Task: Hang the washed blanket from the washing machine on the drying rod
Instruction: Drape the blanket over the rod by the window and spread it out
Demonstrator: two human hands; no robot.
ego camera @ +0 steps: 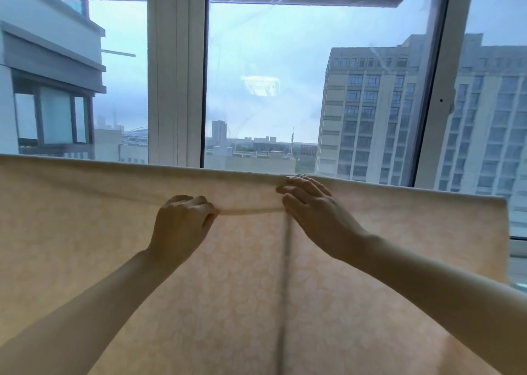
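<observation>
A pale peach blanket [99, 232] with a faint leaf pattern hangs spread wide in front of me, its top fold running across the view from left to right. The drying rod is hidden under that fold. My left hand [182, 226] pinches a raised crease of the blanket just below the fold. My right hand [310, 206] grips the fabric at the top fold, fingers curled over it. A taut ridge of cloth runs between the two hands. A dark vertical line shows through the blanket below my right hand.
Behind the blanket stands a large window [262, 75] with white frames [175, 75]. Tall buildings [370, 112] and sky lie beyond the glass. The blanket's right edge [506, 232] ends near the right window frame.
</observation>
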